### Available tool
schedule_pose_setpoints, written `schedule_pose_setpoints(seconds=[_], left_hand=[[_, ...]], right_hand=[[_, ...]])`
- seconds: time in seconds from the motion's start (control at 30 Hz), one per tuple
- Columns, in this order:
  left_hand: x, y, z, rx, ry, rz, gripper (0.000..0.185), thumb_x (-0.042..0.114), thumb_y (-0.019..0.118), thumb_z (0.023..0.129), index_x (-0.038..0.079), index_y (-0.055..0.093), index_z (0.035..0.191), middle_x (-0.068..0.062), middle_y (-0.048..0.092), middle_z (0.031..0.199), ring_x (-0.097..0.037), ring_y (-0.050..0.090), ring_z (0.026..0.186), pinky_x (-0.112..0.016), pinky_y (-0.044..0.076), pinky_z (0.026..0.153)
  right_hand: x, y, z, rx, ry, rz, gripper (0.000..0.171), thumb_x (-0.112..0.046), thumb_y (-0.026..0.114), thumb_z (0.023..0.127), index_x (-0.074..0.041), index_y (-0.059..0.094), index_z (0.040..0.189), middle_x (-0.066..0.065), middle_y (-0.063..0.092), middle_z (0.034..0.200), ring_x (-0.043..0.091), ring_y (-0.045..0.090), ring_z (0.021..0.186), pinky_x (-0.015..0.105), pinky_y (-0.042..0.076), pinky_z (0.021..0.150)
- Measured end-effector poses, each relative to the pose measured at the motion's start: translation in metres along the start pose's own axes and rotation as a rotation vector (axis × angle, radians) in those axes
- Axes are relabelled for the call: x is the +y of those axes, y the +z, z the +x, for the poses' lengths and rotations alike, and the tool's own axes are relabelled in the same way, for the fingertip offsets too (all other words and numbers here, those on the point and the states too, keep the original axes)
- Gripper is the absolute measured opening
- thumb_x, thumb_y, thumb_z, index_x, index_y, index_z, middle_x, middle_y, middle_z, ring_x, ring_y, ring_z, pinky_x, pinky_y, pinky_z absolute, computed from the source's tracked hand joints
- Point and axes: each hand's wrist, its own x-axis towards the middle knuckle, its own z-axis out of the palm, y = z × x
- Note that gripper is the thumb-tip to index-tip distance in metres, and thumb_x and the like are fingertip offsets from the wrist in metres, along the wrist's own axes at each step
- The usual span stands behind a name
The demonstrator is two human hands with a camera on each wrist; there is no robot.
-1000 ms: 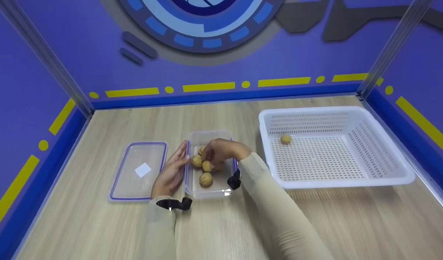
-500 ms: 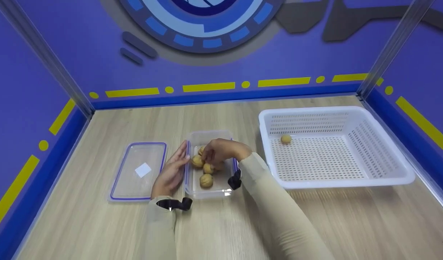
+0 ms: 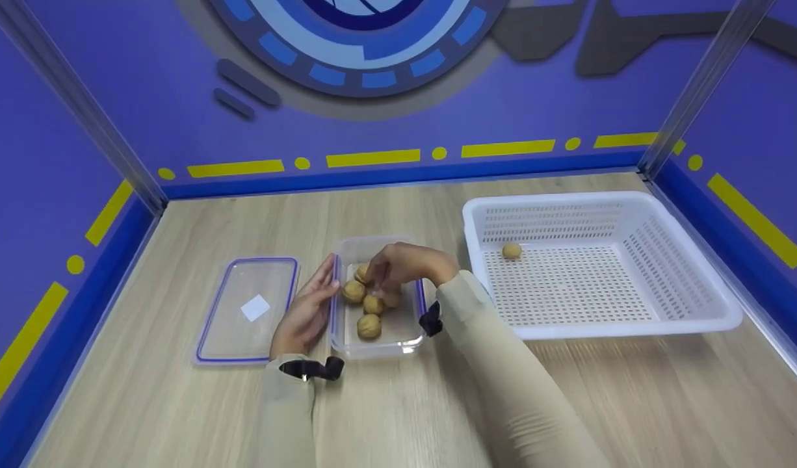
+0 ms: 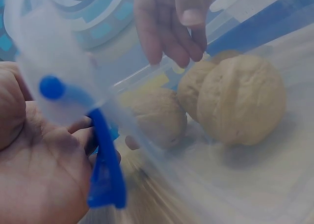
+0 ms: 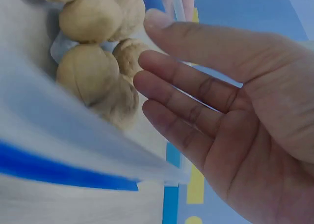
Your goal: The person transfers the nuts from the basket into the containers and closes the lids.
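A clear plastic food container (image 3: 372,348) with blue-purple edging holds several walnuts (image 3: 368,326). My left hand (image 3: 305,315) rests along the container's left side, fingers extended and thumb by the rim. Over the walnuts, inside the container's opening, hangs my right hand (image 3: 398,265). In the right wrist view, this right hand (image 5: 230,111) has loosely extended fingers and a bare palm, with its fingertips close to the walnuts (image 5: 88,71). A pale bluish patch (image 5: 63,47) shows between the nuts, too unclear to name. The left wrist view shows walnuts (image 4: 240,98) through the container wall.
A white perforated basket (image 3: 606,328) stands at the right with one walnut (image 3: 512,250) in it. Left of the container lies its clear lid (image 3: 226,331), bearing a white square (image 3: 255,307). Blue panels (image 3: 372,130) enclose the wooden table (image 3: 366,416) at the back and sides.
My right hand has risen slightly and shifted right, uncovering more of a walnut beneath it. The left hand stays against the container. The head view has shifted slightly.
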Motion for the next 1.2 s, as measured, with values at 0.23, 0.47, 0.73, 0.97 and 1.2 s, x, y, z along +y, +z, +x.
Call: schedule_pose_setpoints(seconds=[0.23, 0.47, 0.73, 0.97, 1.2], left_hand=[[0.0, 0.002, 0.0, 0.023, -0.013, -0.013, 0.066, -0.005, 0.038, 0.097, 0.006, 0.007, 0.154, -0.007, -0.004, 0.163, -0.021, -0.01, 0.15, -0.033, -0.009, 0.122], [0.001, 0.003, 0.0, 0.022, -0.014, -0.014, 0.066, -0.005, 0.037, 0.097, 0.006, 0.007, 0.154, -0.007, -0.005, 0.163, -0.021, -0.01, 0.15, -0.033, -0.009, 0.122], [-0.001, -0.001, 0.002, 0.01, -0.009, 0.039, 0.066, -0.005, 0.037, 0.097, 0.004, 0.006, 0.154, -0.009, -0.005, 0.163, -0.022, -0.011, 0.149, -0.035, -0.009, 0.122], [-0.001, -0.002, 0.001, 0.001, 0.0, 0.031, 0.066, -0.006, 0.036, 0.096, 0.003, 0.005, 0.153, -0.009, -0.006, 0.163, -0.023, -0.012, 0.149, -0.034, -0.01, 0.121], [-0.001, -0.001, 0.0, 0.0, 0.0, 0.031, 0.067, -0.006, 0.038, 0.096, 0.004, 0.005, 0.153, -0.009, -0.006, 0.162, -0.023, -0.011, 0.149, -0.035, -0.009, 0.121]], right_hand=[[0.001, -0.01, -0.006, 0.021, -0.033, -0.026, 0.035, -0.005, 0.069, 0.083, -0.005, 0.068, 0.118, 0.009, 0.072, 0.103, 0.018, 0.065, 0.091, 0.029, 0.056, 0.081], [0.002, -0.024, -0.017, 0.086, -0.075, -0.065, 0.035, -0.007, 0.07, 0.083, -0.004, 0.067, 0.117, 0.014, 0.071, 0.109, 0.024, 0.066, 0.101, 0.033, 0.055, 0.09], [0.009, -0.039, -0.033, 0.14, -0.082, -0.049, 0.036, -0.012, 0.074, 0.082, -0.004, 0.068, 0.116, 0.012, 0.071, 0.108, 0.025, 0.066, 0.102, 0.035, 0.054, 0.091], [0.022, -0.053, -0.05, 0.198, -0.052, -0.04, 0.038, -0.014, 0.073, 0.083, -0.003, 0.066, 0.119, 0.014, 0.07, 0.111, 0.027, 0.065, 0.104, 0.039, 0.053, 0.093], [0.036, -0.065, -0.068, 0.252, -0.032, -0.035, 0.04, -0.017, 0.072, 0.084, -0.004, 0.065, 0.121, 0.014, 0.069, 0.112, 0.028, 0.063, 0.106, 0.042, 0.053, 0.093]])
